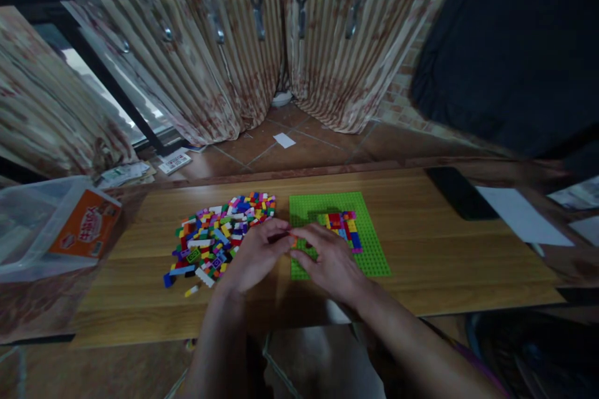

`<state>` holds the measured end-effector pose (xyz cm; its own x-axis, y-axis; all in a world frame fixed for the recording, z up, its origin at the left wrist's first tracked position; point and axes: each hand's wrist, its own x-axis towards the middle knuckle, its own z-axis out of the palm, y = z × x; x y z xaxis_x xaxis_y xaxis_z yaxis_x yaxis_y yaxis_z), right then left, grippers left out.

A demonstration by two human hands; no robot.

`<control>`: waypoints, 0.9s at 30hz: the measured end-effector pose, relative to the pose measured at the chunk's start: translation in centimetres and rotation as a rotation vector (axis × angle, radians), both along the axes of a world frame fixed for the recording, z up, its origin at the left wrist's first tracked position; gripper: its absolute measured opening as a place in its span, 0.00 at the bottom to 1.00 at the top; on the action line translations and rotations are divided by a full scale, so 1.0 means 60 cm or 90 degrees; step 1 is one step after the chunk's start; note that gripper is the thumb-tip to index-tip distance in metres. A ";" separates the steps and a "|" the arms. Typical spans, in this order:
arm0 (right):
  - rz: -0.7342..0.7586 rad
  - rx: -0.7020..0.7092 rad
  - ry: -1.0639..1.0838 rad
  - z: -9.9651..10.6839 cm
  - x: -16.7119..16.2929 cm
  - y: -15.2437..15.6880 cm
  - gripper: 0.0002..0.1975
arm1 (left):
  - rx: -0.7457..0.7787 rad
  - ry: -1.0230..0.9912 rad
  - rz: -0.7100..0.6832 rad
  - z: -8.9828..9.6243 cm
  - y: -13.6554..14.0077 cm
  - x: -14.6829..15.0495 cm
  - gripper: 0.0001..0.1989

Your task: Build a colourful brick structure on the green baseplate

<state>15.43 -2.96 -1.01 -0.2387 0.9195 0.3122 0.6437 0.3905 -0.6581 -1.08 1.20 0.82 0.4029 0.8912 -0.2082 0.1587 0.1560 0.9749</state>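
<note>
My left hand (259, 252) and my right hand (330, 259) meet over the left edge of a green baseplate (372, 255). Between their fingertips is a small orange toy brick (293, 240), mostly covered by the fingers. Both hands are closed on it. Beyond my right hand, a patch of joined colored bricks (352, 230) in red, yellow, blue and purple stands on the baseplate. A loose pile of mixed bricks (219, 234) spreads over the wooden table to the left, partly behind my left hand.
The wooden table (126, 287) runs across the view. A clear plastic bin (32, 212) with an orange label stands off its left end. A dark flat object like a phone (461, 193) and a white sheet (524, 215) lie at the right. Striped curtains (224, 75) hang behind.
</note>
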 end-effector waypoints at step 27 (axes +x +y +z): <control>-0.164 0.050 -0.091 -0.014 0.153 0.057 0.04 | 0.412 0.314 0.015 -0.027 -0.006 0.108 0.19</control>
